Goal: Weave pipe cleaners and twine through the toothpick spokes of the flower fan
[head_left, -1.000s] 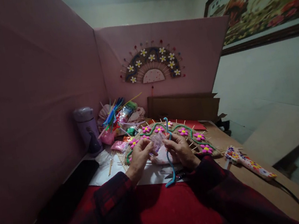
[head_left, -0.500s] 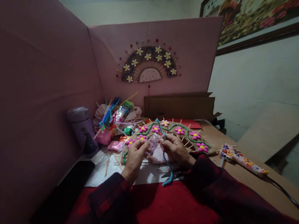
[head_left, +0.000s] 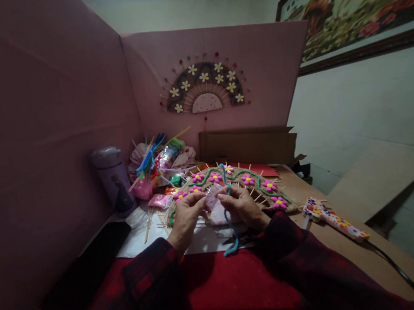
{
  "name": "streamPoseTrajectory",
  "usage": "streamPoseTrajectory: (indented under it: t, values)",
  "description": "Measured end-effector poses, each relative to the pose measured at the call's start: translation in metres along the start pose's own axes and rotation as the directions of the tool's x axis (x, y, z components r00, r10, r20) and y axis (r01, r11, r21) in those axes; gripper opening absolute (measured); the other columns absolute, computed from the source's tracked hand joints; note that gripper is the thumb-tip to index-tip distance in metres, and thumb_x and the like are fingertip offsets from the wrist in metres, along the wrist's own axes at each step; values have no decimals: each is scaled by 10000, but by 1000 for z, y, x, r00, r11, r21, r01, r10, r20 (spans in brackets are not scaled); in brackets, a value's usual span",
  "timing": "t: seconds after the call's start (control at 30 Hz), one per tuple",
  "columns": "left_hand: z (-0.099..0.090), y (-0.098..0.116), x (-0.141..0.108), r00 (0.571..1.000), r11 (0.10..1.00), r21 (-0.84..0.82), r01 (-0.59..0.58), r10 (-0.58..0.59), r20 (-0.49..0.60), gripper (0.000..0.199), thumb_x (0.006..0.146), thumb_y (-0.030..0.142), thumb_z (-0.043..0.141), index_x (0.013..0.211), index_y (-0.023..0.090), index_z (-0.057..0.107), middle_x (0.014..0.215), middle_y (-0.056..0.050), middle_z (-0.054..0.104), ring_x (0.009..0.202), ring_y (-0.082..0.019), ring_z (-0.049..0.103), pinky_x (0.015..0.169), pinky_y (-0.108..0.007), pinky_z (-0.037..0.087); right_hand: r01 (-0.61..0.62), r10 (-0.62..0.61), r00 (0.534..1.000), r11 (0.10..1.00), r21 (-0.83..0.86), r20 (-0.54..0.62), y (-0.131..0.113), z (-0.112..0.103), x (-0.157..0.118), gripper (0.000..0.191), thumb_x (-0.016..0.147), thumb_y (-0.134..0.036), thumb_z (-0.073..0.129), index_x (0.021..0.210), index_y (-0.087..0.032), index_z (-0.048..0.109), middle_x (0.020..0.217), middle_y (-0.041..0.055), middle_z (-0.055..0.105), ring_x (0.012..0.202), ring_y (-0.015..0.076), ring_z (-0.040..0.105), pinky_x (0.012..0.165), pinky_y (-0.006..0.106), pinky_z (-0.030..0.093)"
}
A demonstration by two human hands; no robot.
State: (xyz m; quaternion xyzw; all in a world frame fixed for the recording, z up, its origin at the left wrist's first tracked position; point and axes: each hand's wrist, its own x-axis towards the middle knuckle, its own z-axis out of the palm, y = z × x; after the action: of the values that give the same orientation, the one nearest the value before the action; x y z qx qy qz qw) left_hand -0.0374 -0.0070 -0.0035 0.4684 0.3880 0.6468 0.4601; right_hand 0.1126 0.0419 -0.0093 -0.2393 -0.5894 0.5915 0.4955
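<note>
My left hand [head_left: 186,221] pinches one side of a small clear plastic bag [head_left: 213,196]. The fingers of my right hand [head_left: 245,207] are closed on a blue pipe cleaner [head_left: 235,233], which runs up past the fingertips and dangles below them; they also meet the bag's other edge. Whatever the bag contains is too small to make out. Behind and under both hands lies a half-round brown fan [head_left: 268,198] with pink flowers, a wavy green strand and thin sticks. Its pale half-round base [head_left: 216,218] shows between my hands. Dark scissors [head_left: 243,239] lie below, partly covered.
On the right is a flower-patterned glue gun [head_left: 335,221] with a black cord. A purple bottle [head_left: 113,182] stands at left, beside a heap of craft packets [head_left: 168,155]. A black phone-like slab [head_left: 105,242] lies in front. Cardboard [head_left: 248,143] leans behind; a finished fan [head_left: 203,85] hangs above.
My hands stay almost in place, with small finger movements at the bag. The upper end of the blue pipe cleaner has shifted slightly to the right.
</note>
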Motion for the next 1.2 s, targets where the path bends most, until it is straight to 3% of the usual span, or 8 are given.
streamPoseTrajectory:
  t: [0.17, 0.43, 0.67, 0.8, 0.9, 1.03, 1.2]
  values:
    - [-3, -4, 2, 1000, 1000, -3, 1, -1, 1, 272, 660, 346, 743, 749, 96, 680, 633, -33, 643, 515, -96, 553, 465, -202, 437, -63, 63, 998, 997, 53, 13, -1, 0, -1, 266, 640, -350, 739, 751, -133, 631, 462, -84, 384, 403, 35, 259, 385, 197, 132]
    - [-3, -3, 3, 1000, 999, 40, -22, 23, -10, 278, 623, 322, 764, 754, 89, 687, 636, -31, 648, 493, -89, 543, 464, -209, 438, -169, 167, 984, 985, 35, 63, -7, 1, -4, 373, 635, -362, 743, 906, -115, 673, 453, -102, 344, 379, 25, 220, 369, 194, 125]
    - [1, 0, -1, 1000, 1000, -23, 21, -21, 20, 249, 607, 283, 772, 694, 129, 596, 578, 8, 614, 483, -93, 535, 453, -207, 423, -113, 115, 989, 993, -29, 93, -7, 3, -4, 359, 619, -372, 750, 856, -114, 672, 474, -87, 395, 402, 27, 264, 386, 189, 169]
    - [0, -2, 2, 1000, 999, -50, 6, -6, -11, 224, 566, 214, 777, 646, 121, 590, 530, 19, 590, 448, -61, 484, 439, -178, 369, -54, 57, 997, 996, -78, 43, -5, 3, -2, 258, 624, -325, 715, 772, -127, 643, 485, -67, 472, 401, 33, 317, 388, 186, 205]
    - [0, -3, 3, 999, 998, -59, 0, -3, -49, 187, 557, 171, 757, 672, 116, 621, 544, 18, 596, 466, -61, 493, 462, -180, 374, -92, 95, 995, 993, -70, 37, -7, 2, -3, 192, 642, -273, 646, 782, -147, 612, 435, -76, 480, 338, 32, 291, 345, 176, 177]
    - [1, -1, 1, 998, 998, -61, -5, 1, -63, 179, 565, 191, 756, 686, 118, 647, 593, 4, 620, 506, -74, 520, 501, -196, 397, -156, 164, 976, 985, -68, 140, -10, 2, -6, 247, 683, -329, 634, 850, -149, 599, 387, -67, 504, 283, 28, 247, 308, 164, 123]
    - [4, 4, -1, 996, 998, -30, -55, 52, -78, 166, 571, 204, 764, 671, 115, 664, 580, 9, 607, 502, -67, 499, 494, -191, 382, -158, 162, 977, 987, -40, 140, -12, 6, -6, 339, 634, -395, 720, 834, -148, 603, 381, -67, 505, 281, 39, 334, 306, 155, 155]
